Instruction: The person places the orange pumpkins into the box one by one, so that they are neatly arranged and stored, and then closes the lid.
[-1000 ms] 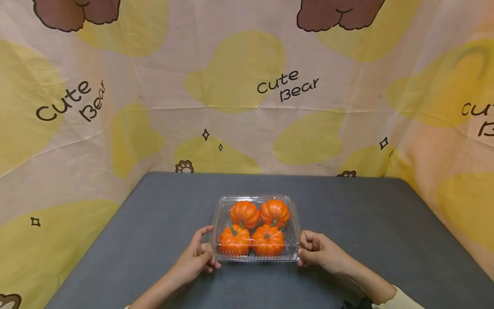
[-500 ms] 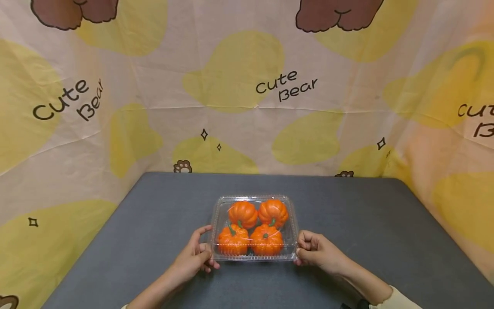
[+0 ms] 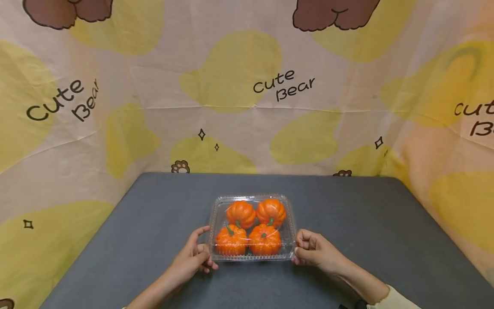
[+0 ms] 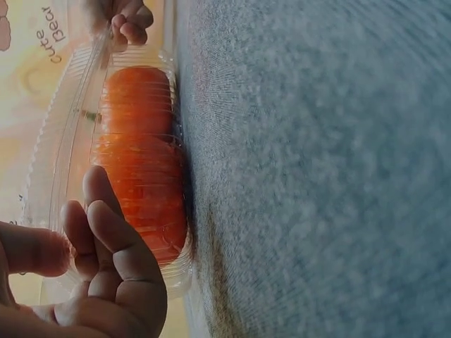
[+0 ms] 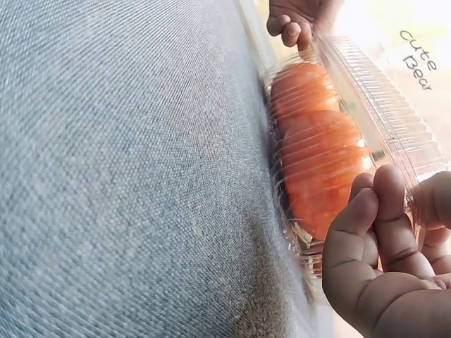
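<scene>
A clear plastic clamshell box (image 3: pixel 290 214) rests on the table with its lid down over several small orange pumpkins (image 3: pixel 241 213) with green stems. At its front left corner, my left hand (image 3: pixel 194 255) pinches the rim between thumb and fingers, the index finger stretched along the left side. My right hand (image 3: pixel 316 249) pinches the rim at the front right corner, fingers curled. In the left wrist view, the left thumb and fingertips meet at the rim, with the pumpkins (image 4: pixel 144 190) behind the ribbed wall. The right wrist view shows the right fingers at the opposite rim.
A grey cloth-covered table (image 3: pixel 177 197) lies under the box and extends around it. Behind and on both sides hangs a yellow and cream printed curtain (image 3: pixel 231 77) with bear drawings and lettering.
The whole head view, backdrop included, slides slightly left in the frame. Both hands keep their hold on the box's rim, and the box stays in place on the table.
</scene>
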Tool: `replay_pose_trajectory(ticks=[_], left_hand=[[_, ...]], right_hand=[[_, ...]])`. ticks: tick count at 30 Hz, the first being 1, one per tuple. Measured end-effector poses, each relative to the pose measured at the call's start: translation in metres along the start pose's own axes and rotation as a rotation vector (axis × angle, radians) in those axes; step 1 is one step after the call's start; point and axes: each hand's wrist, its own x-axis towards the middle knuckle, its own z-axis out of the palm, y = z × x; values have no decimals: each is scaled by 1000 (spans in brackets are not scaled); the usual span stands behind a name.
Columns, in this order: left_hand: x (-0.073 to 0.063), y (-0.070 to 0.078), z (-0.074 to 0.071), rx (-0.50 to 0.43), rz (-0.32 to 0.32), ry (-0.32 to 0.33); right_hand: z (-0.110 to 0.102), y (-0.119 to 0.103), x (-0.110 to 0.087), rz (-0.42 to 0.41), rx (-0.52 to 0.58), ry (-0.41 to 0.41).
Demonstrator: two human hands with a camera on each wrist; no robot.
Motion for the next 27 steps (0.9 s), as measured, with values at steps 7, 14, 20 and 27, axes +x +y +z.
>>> replay_pose_trajectory(ticks=[7,14,20,27], left_hand=[[-2,1,0,-11,-3,5],[-4,1,-1,-22,-6,6],[-4,1,-2,-15,1,-13],[-2,2,-6,239,83,25]], right_hand=[[2,2,1,-12,27,9],[2,2,2,13,75,5],[1,-6,0,58,24,-10],[-11,-22,-4,68,-238,-42]])
